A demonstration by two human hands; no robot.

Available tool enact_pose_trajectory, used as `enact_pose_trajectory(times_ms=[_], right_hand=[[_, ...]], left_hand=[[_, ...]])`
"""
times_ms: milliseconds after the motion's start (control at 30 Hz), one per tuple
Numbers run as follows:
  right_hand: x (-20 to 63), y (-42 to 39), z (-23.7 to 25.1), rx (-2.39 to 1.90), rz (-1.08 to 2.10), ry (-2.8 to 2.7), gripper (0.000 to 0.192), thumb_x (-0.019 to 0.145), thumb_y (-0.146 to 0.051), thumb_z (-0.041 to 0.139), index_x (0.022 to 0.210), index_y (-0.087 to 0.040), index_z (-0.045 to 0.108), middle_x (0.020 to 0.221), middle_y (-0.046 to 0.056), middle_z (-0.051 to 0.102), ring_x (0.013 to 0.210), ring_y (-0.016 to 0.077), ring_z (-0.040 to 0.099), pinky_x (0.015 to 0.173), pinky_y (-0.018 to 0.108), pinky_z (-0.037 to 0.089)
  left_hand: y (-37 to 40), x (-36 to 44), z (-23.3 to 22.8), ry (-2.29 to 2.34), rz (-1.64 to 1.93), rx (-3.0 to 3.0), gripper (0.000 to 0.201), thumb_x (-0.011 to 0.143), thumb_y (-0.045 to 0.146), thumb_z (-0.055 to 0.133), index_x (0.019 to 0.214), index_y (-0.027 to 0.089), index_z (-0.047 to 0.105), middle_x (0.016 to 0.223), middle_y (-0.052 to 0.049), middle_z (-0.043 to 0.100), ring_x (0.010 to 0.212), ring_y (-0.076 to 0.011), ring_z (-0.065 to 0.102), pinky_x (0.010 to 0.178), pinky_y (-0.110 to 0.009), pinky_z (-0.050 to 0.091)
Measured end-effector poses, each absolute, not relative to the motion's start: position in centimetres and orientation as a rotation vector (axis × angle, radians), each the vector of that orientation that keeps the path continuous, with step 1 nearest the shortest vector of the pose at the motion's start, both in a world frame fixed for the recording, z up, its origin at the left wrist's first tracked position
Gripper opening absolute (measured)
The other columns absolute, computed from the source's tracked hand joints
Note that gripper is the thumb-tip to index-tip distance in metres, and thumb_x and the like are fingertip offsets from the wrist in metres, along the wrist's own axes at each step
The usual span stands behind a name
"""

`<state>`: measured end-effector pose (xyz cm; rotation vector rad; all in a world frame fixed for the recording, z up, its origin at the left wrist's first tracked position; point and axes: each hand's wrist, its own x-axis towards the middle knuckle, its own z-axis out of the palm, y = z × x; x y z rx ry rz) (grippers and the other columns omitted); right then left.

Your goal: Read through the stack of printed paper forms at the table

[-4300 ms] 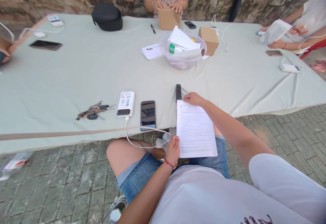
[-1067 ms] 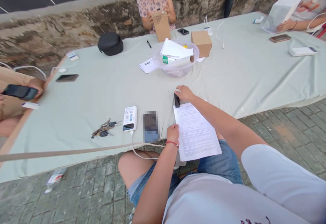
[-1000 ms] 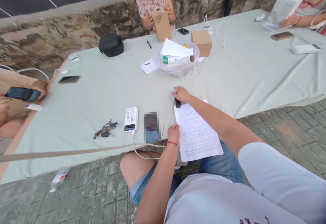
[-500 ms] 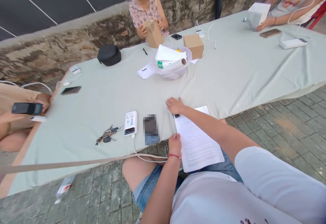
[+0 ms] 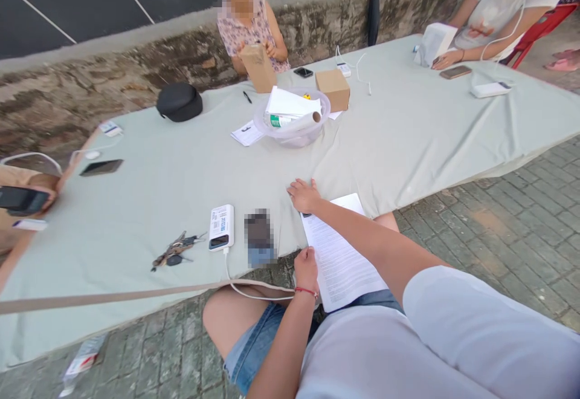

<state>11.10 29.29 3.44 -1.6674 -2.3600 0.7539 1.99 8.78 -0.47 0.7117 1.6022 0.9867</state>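
Paper, a printed sheet (image 5: pixel 338 254), lies half on the bench (image 5: pixel 408 139) edge and half over the person's lap. The left hand (image 5: pixel 307 268) pinches its near left edge, fingers closed on it. The right hand (image 5: pixel 302 194) rests palm down, fingers spread, at the sheet's far corner, covering a small dark device (image 5: pixel 306 214) of which only a sliver shows. So the sheet is held but not yet laid fully flat on the cloth. Just to the left lie a phone (image 5: pixel 258 239), a white power bank (image 5: pixel 222 227) with its cable and a bunch of keys (image 5: pixel 176 249). Further off, a clear bowl (image 5: pixel 290 136) holds papers; other people sit around the bench.
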Motion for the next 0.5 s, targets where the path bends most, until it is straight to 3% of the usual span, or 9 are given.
enact_pose_trajectory(times_ms=[300,400,500], right_hand=[[10.9,28.7,3.7,-1.688,0.600,-2.401,0.048,0.100,-0.015,0.034,0.138,-0.021,0.063,0.162,0.013,0.050,0.164,0.0285,0.018,0.128,0.073,-0.003],[10.9,28.6,3.7,-1.684,0.582,-2.398,0.048,0.103,-0.016,0.030,0.137,-0.020,0.063,0.158,0.014,0.053,0.163,0.0284,0.020,0.127,0.074,-0.001],[10.9,28.5,3.8,-1.703,0.610,-2.379,0.047,0.103,-0.017,0.030,0.137,-0.020,0.063,0.161,0.013,0.051,0.163,0.0278,0.021,0.128,0.074,-0.001]], left_hand=[[8.8,2.4,0.3,1.573,1.037,0.624,0.036,0.071,0.050,0.077,0.067,0.016,0.064,0.067,-0.001,0.062,0.070,-0.0169,0.055,0.069,-0.029,0.043],[8.5,2.6,0.6,1.480,1.077,0.546,0.041,0.067,0.053,0.083,0.069,0.016,0.065,0.068,-0.001,0.066,0.070,-0.0174,0.060,0.070,-0.030,0.046],[7.4,2.6,0.8,1.250,1.074,0.430,0.051,0.063,0.057,0.090,0.084,0.014,0.071,0.083,-0.006,0.075,0.080,-0.0221,0.070,0.081,-0.035,0.054]])
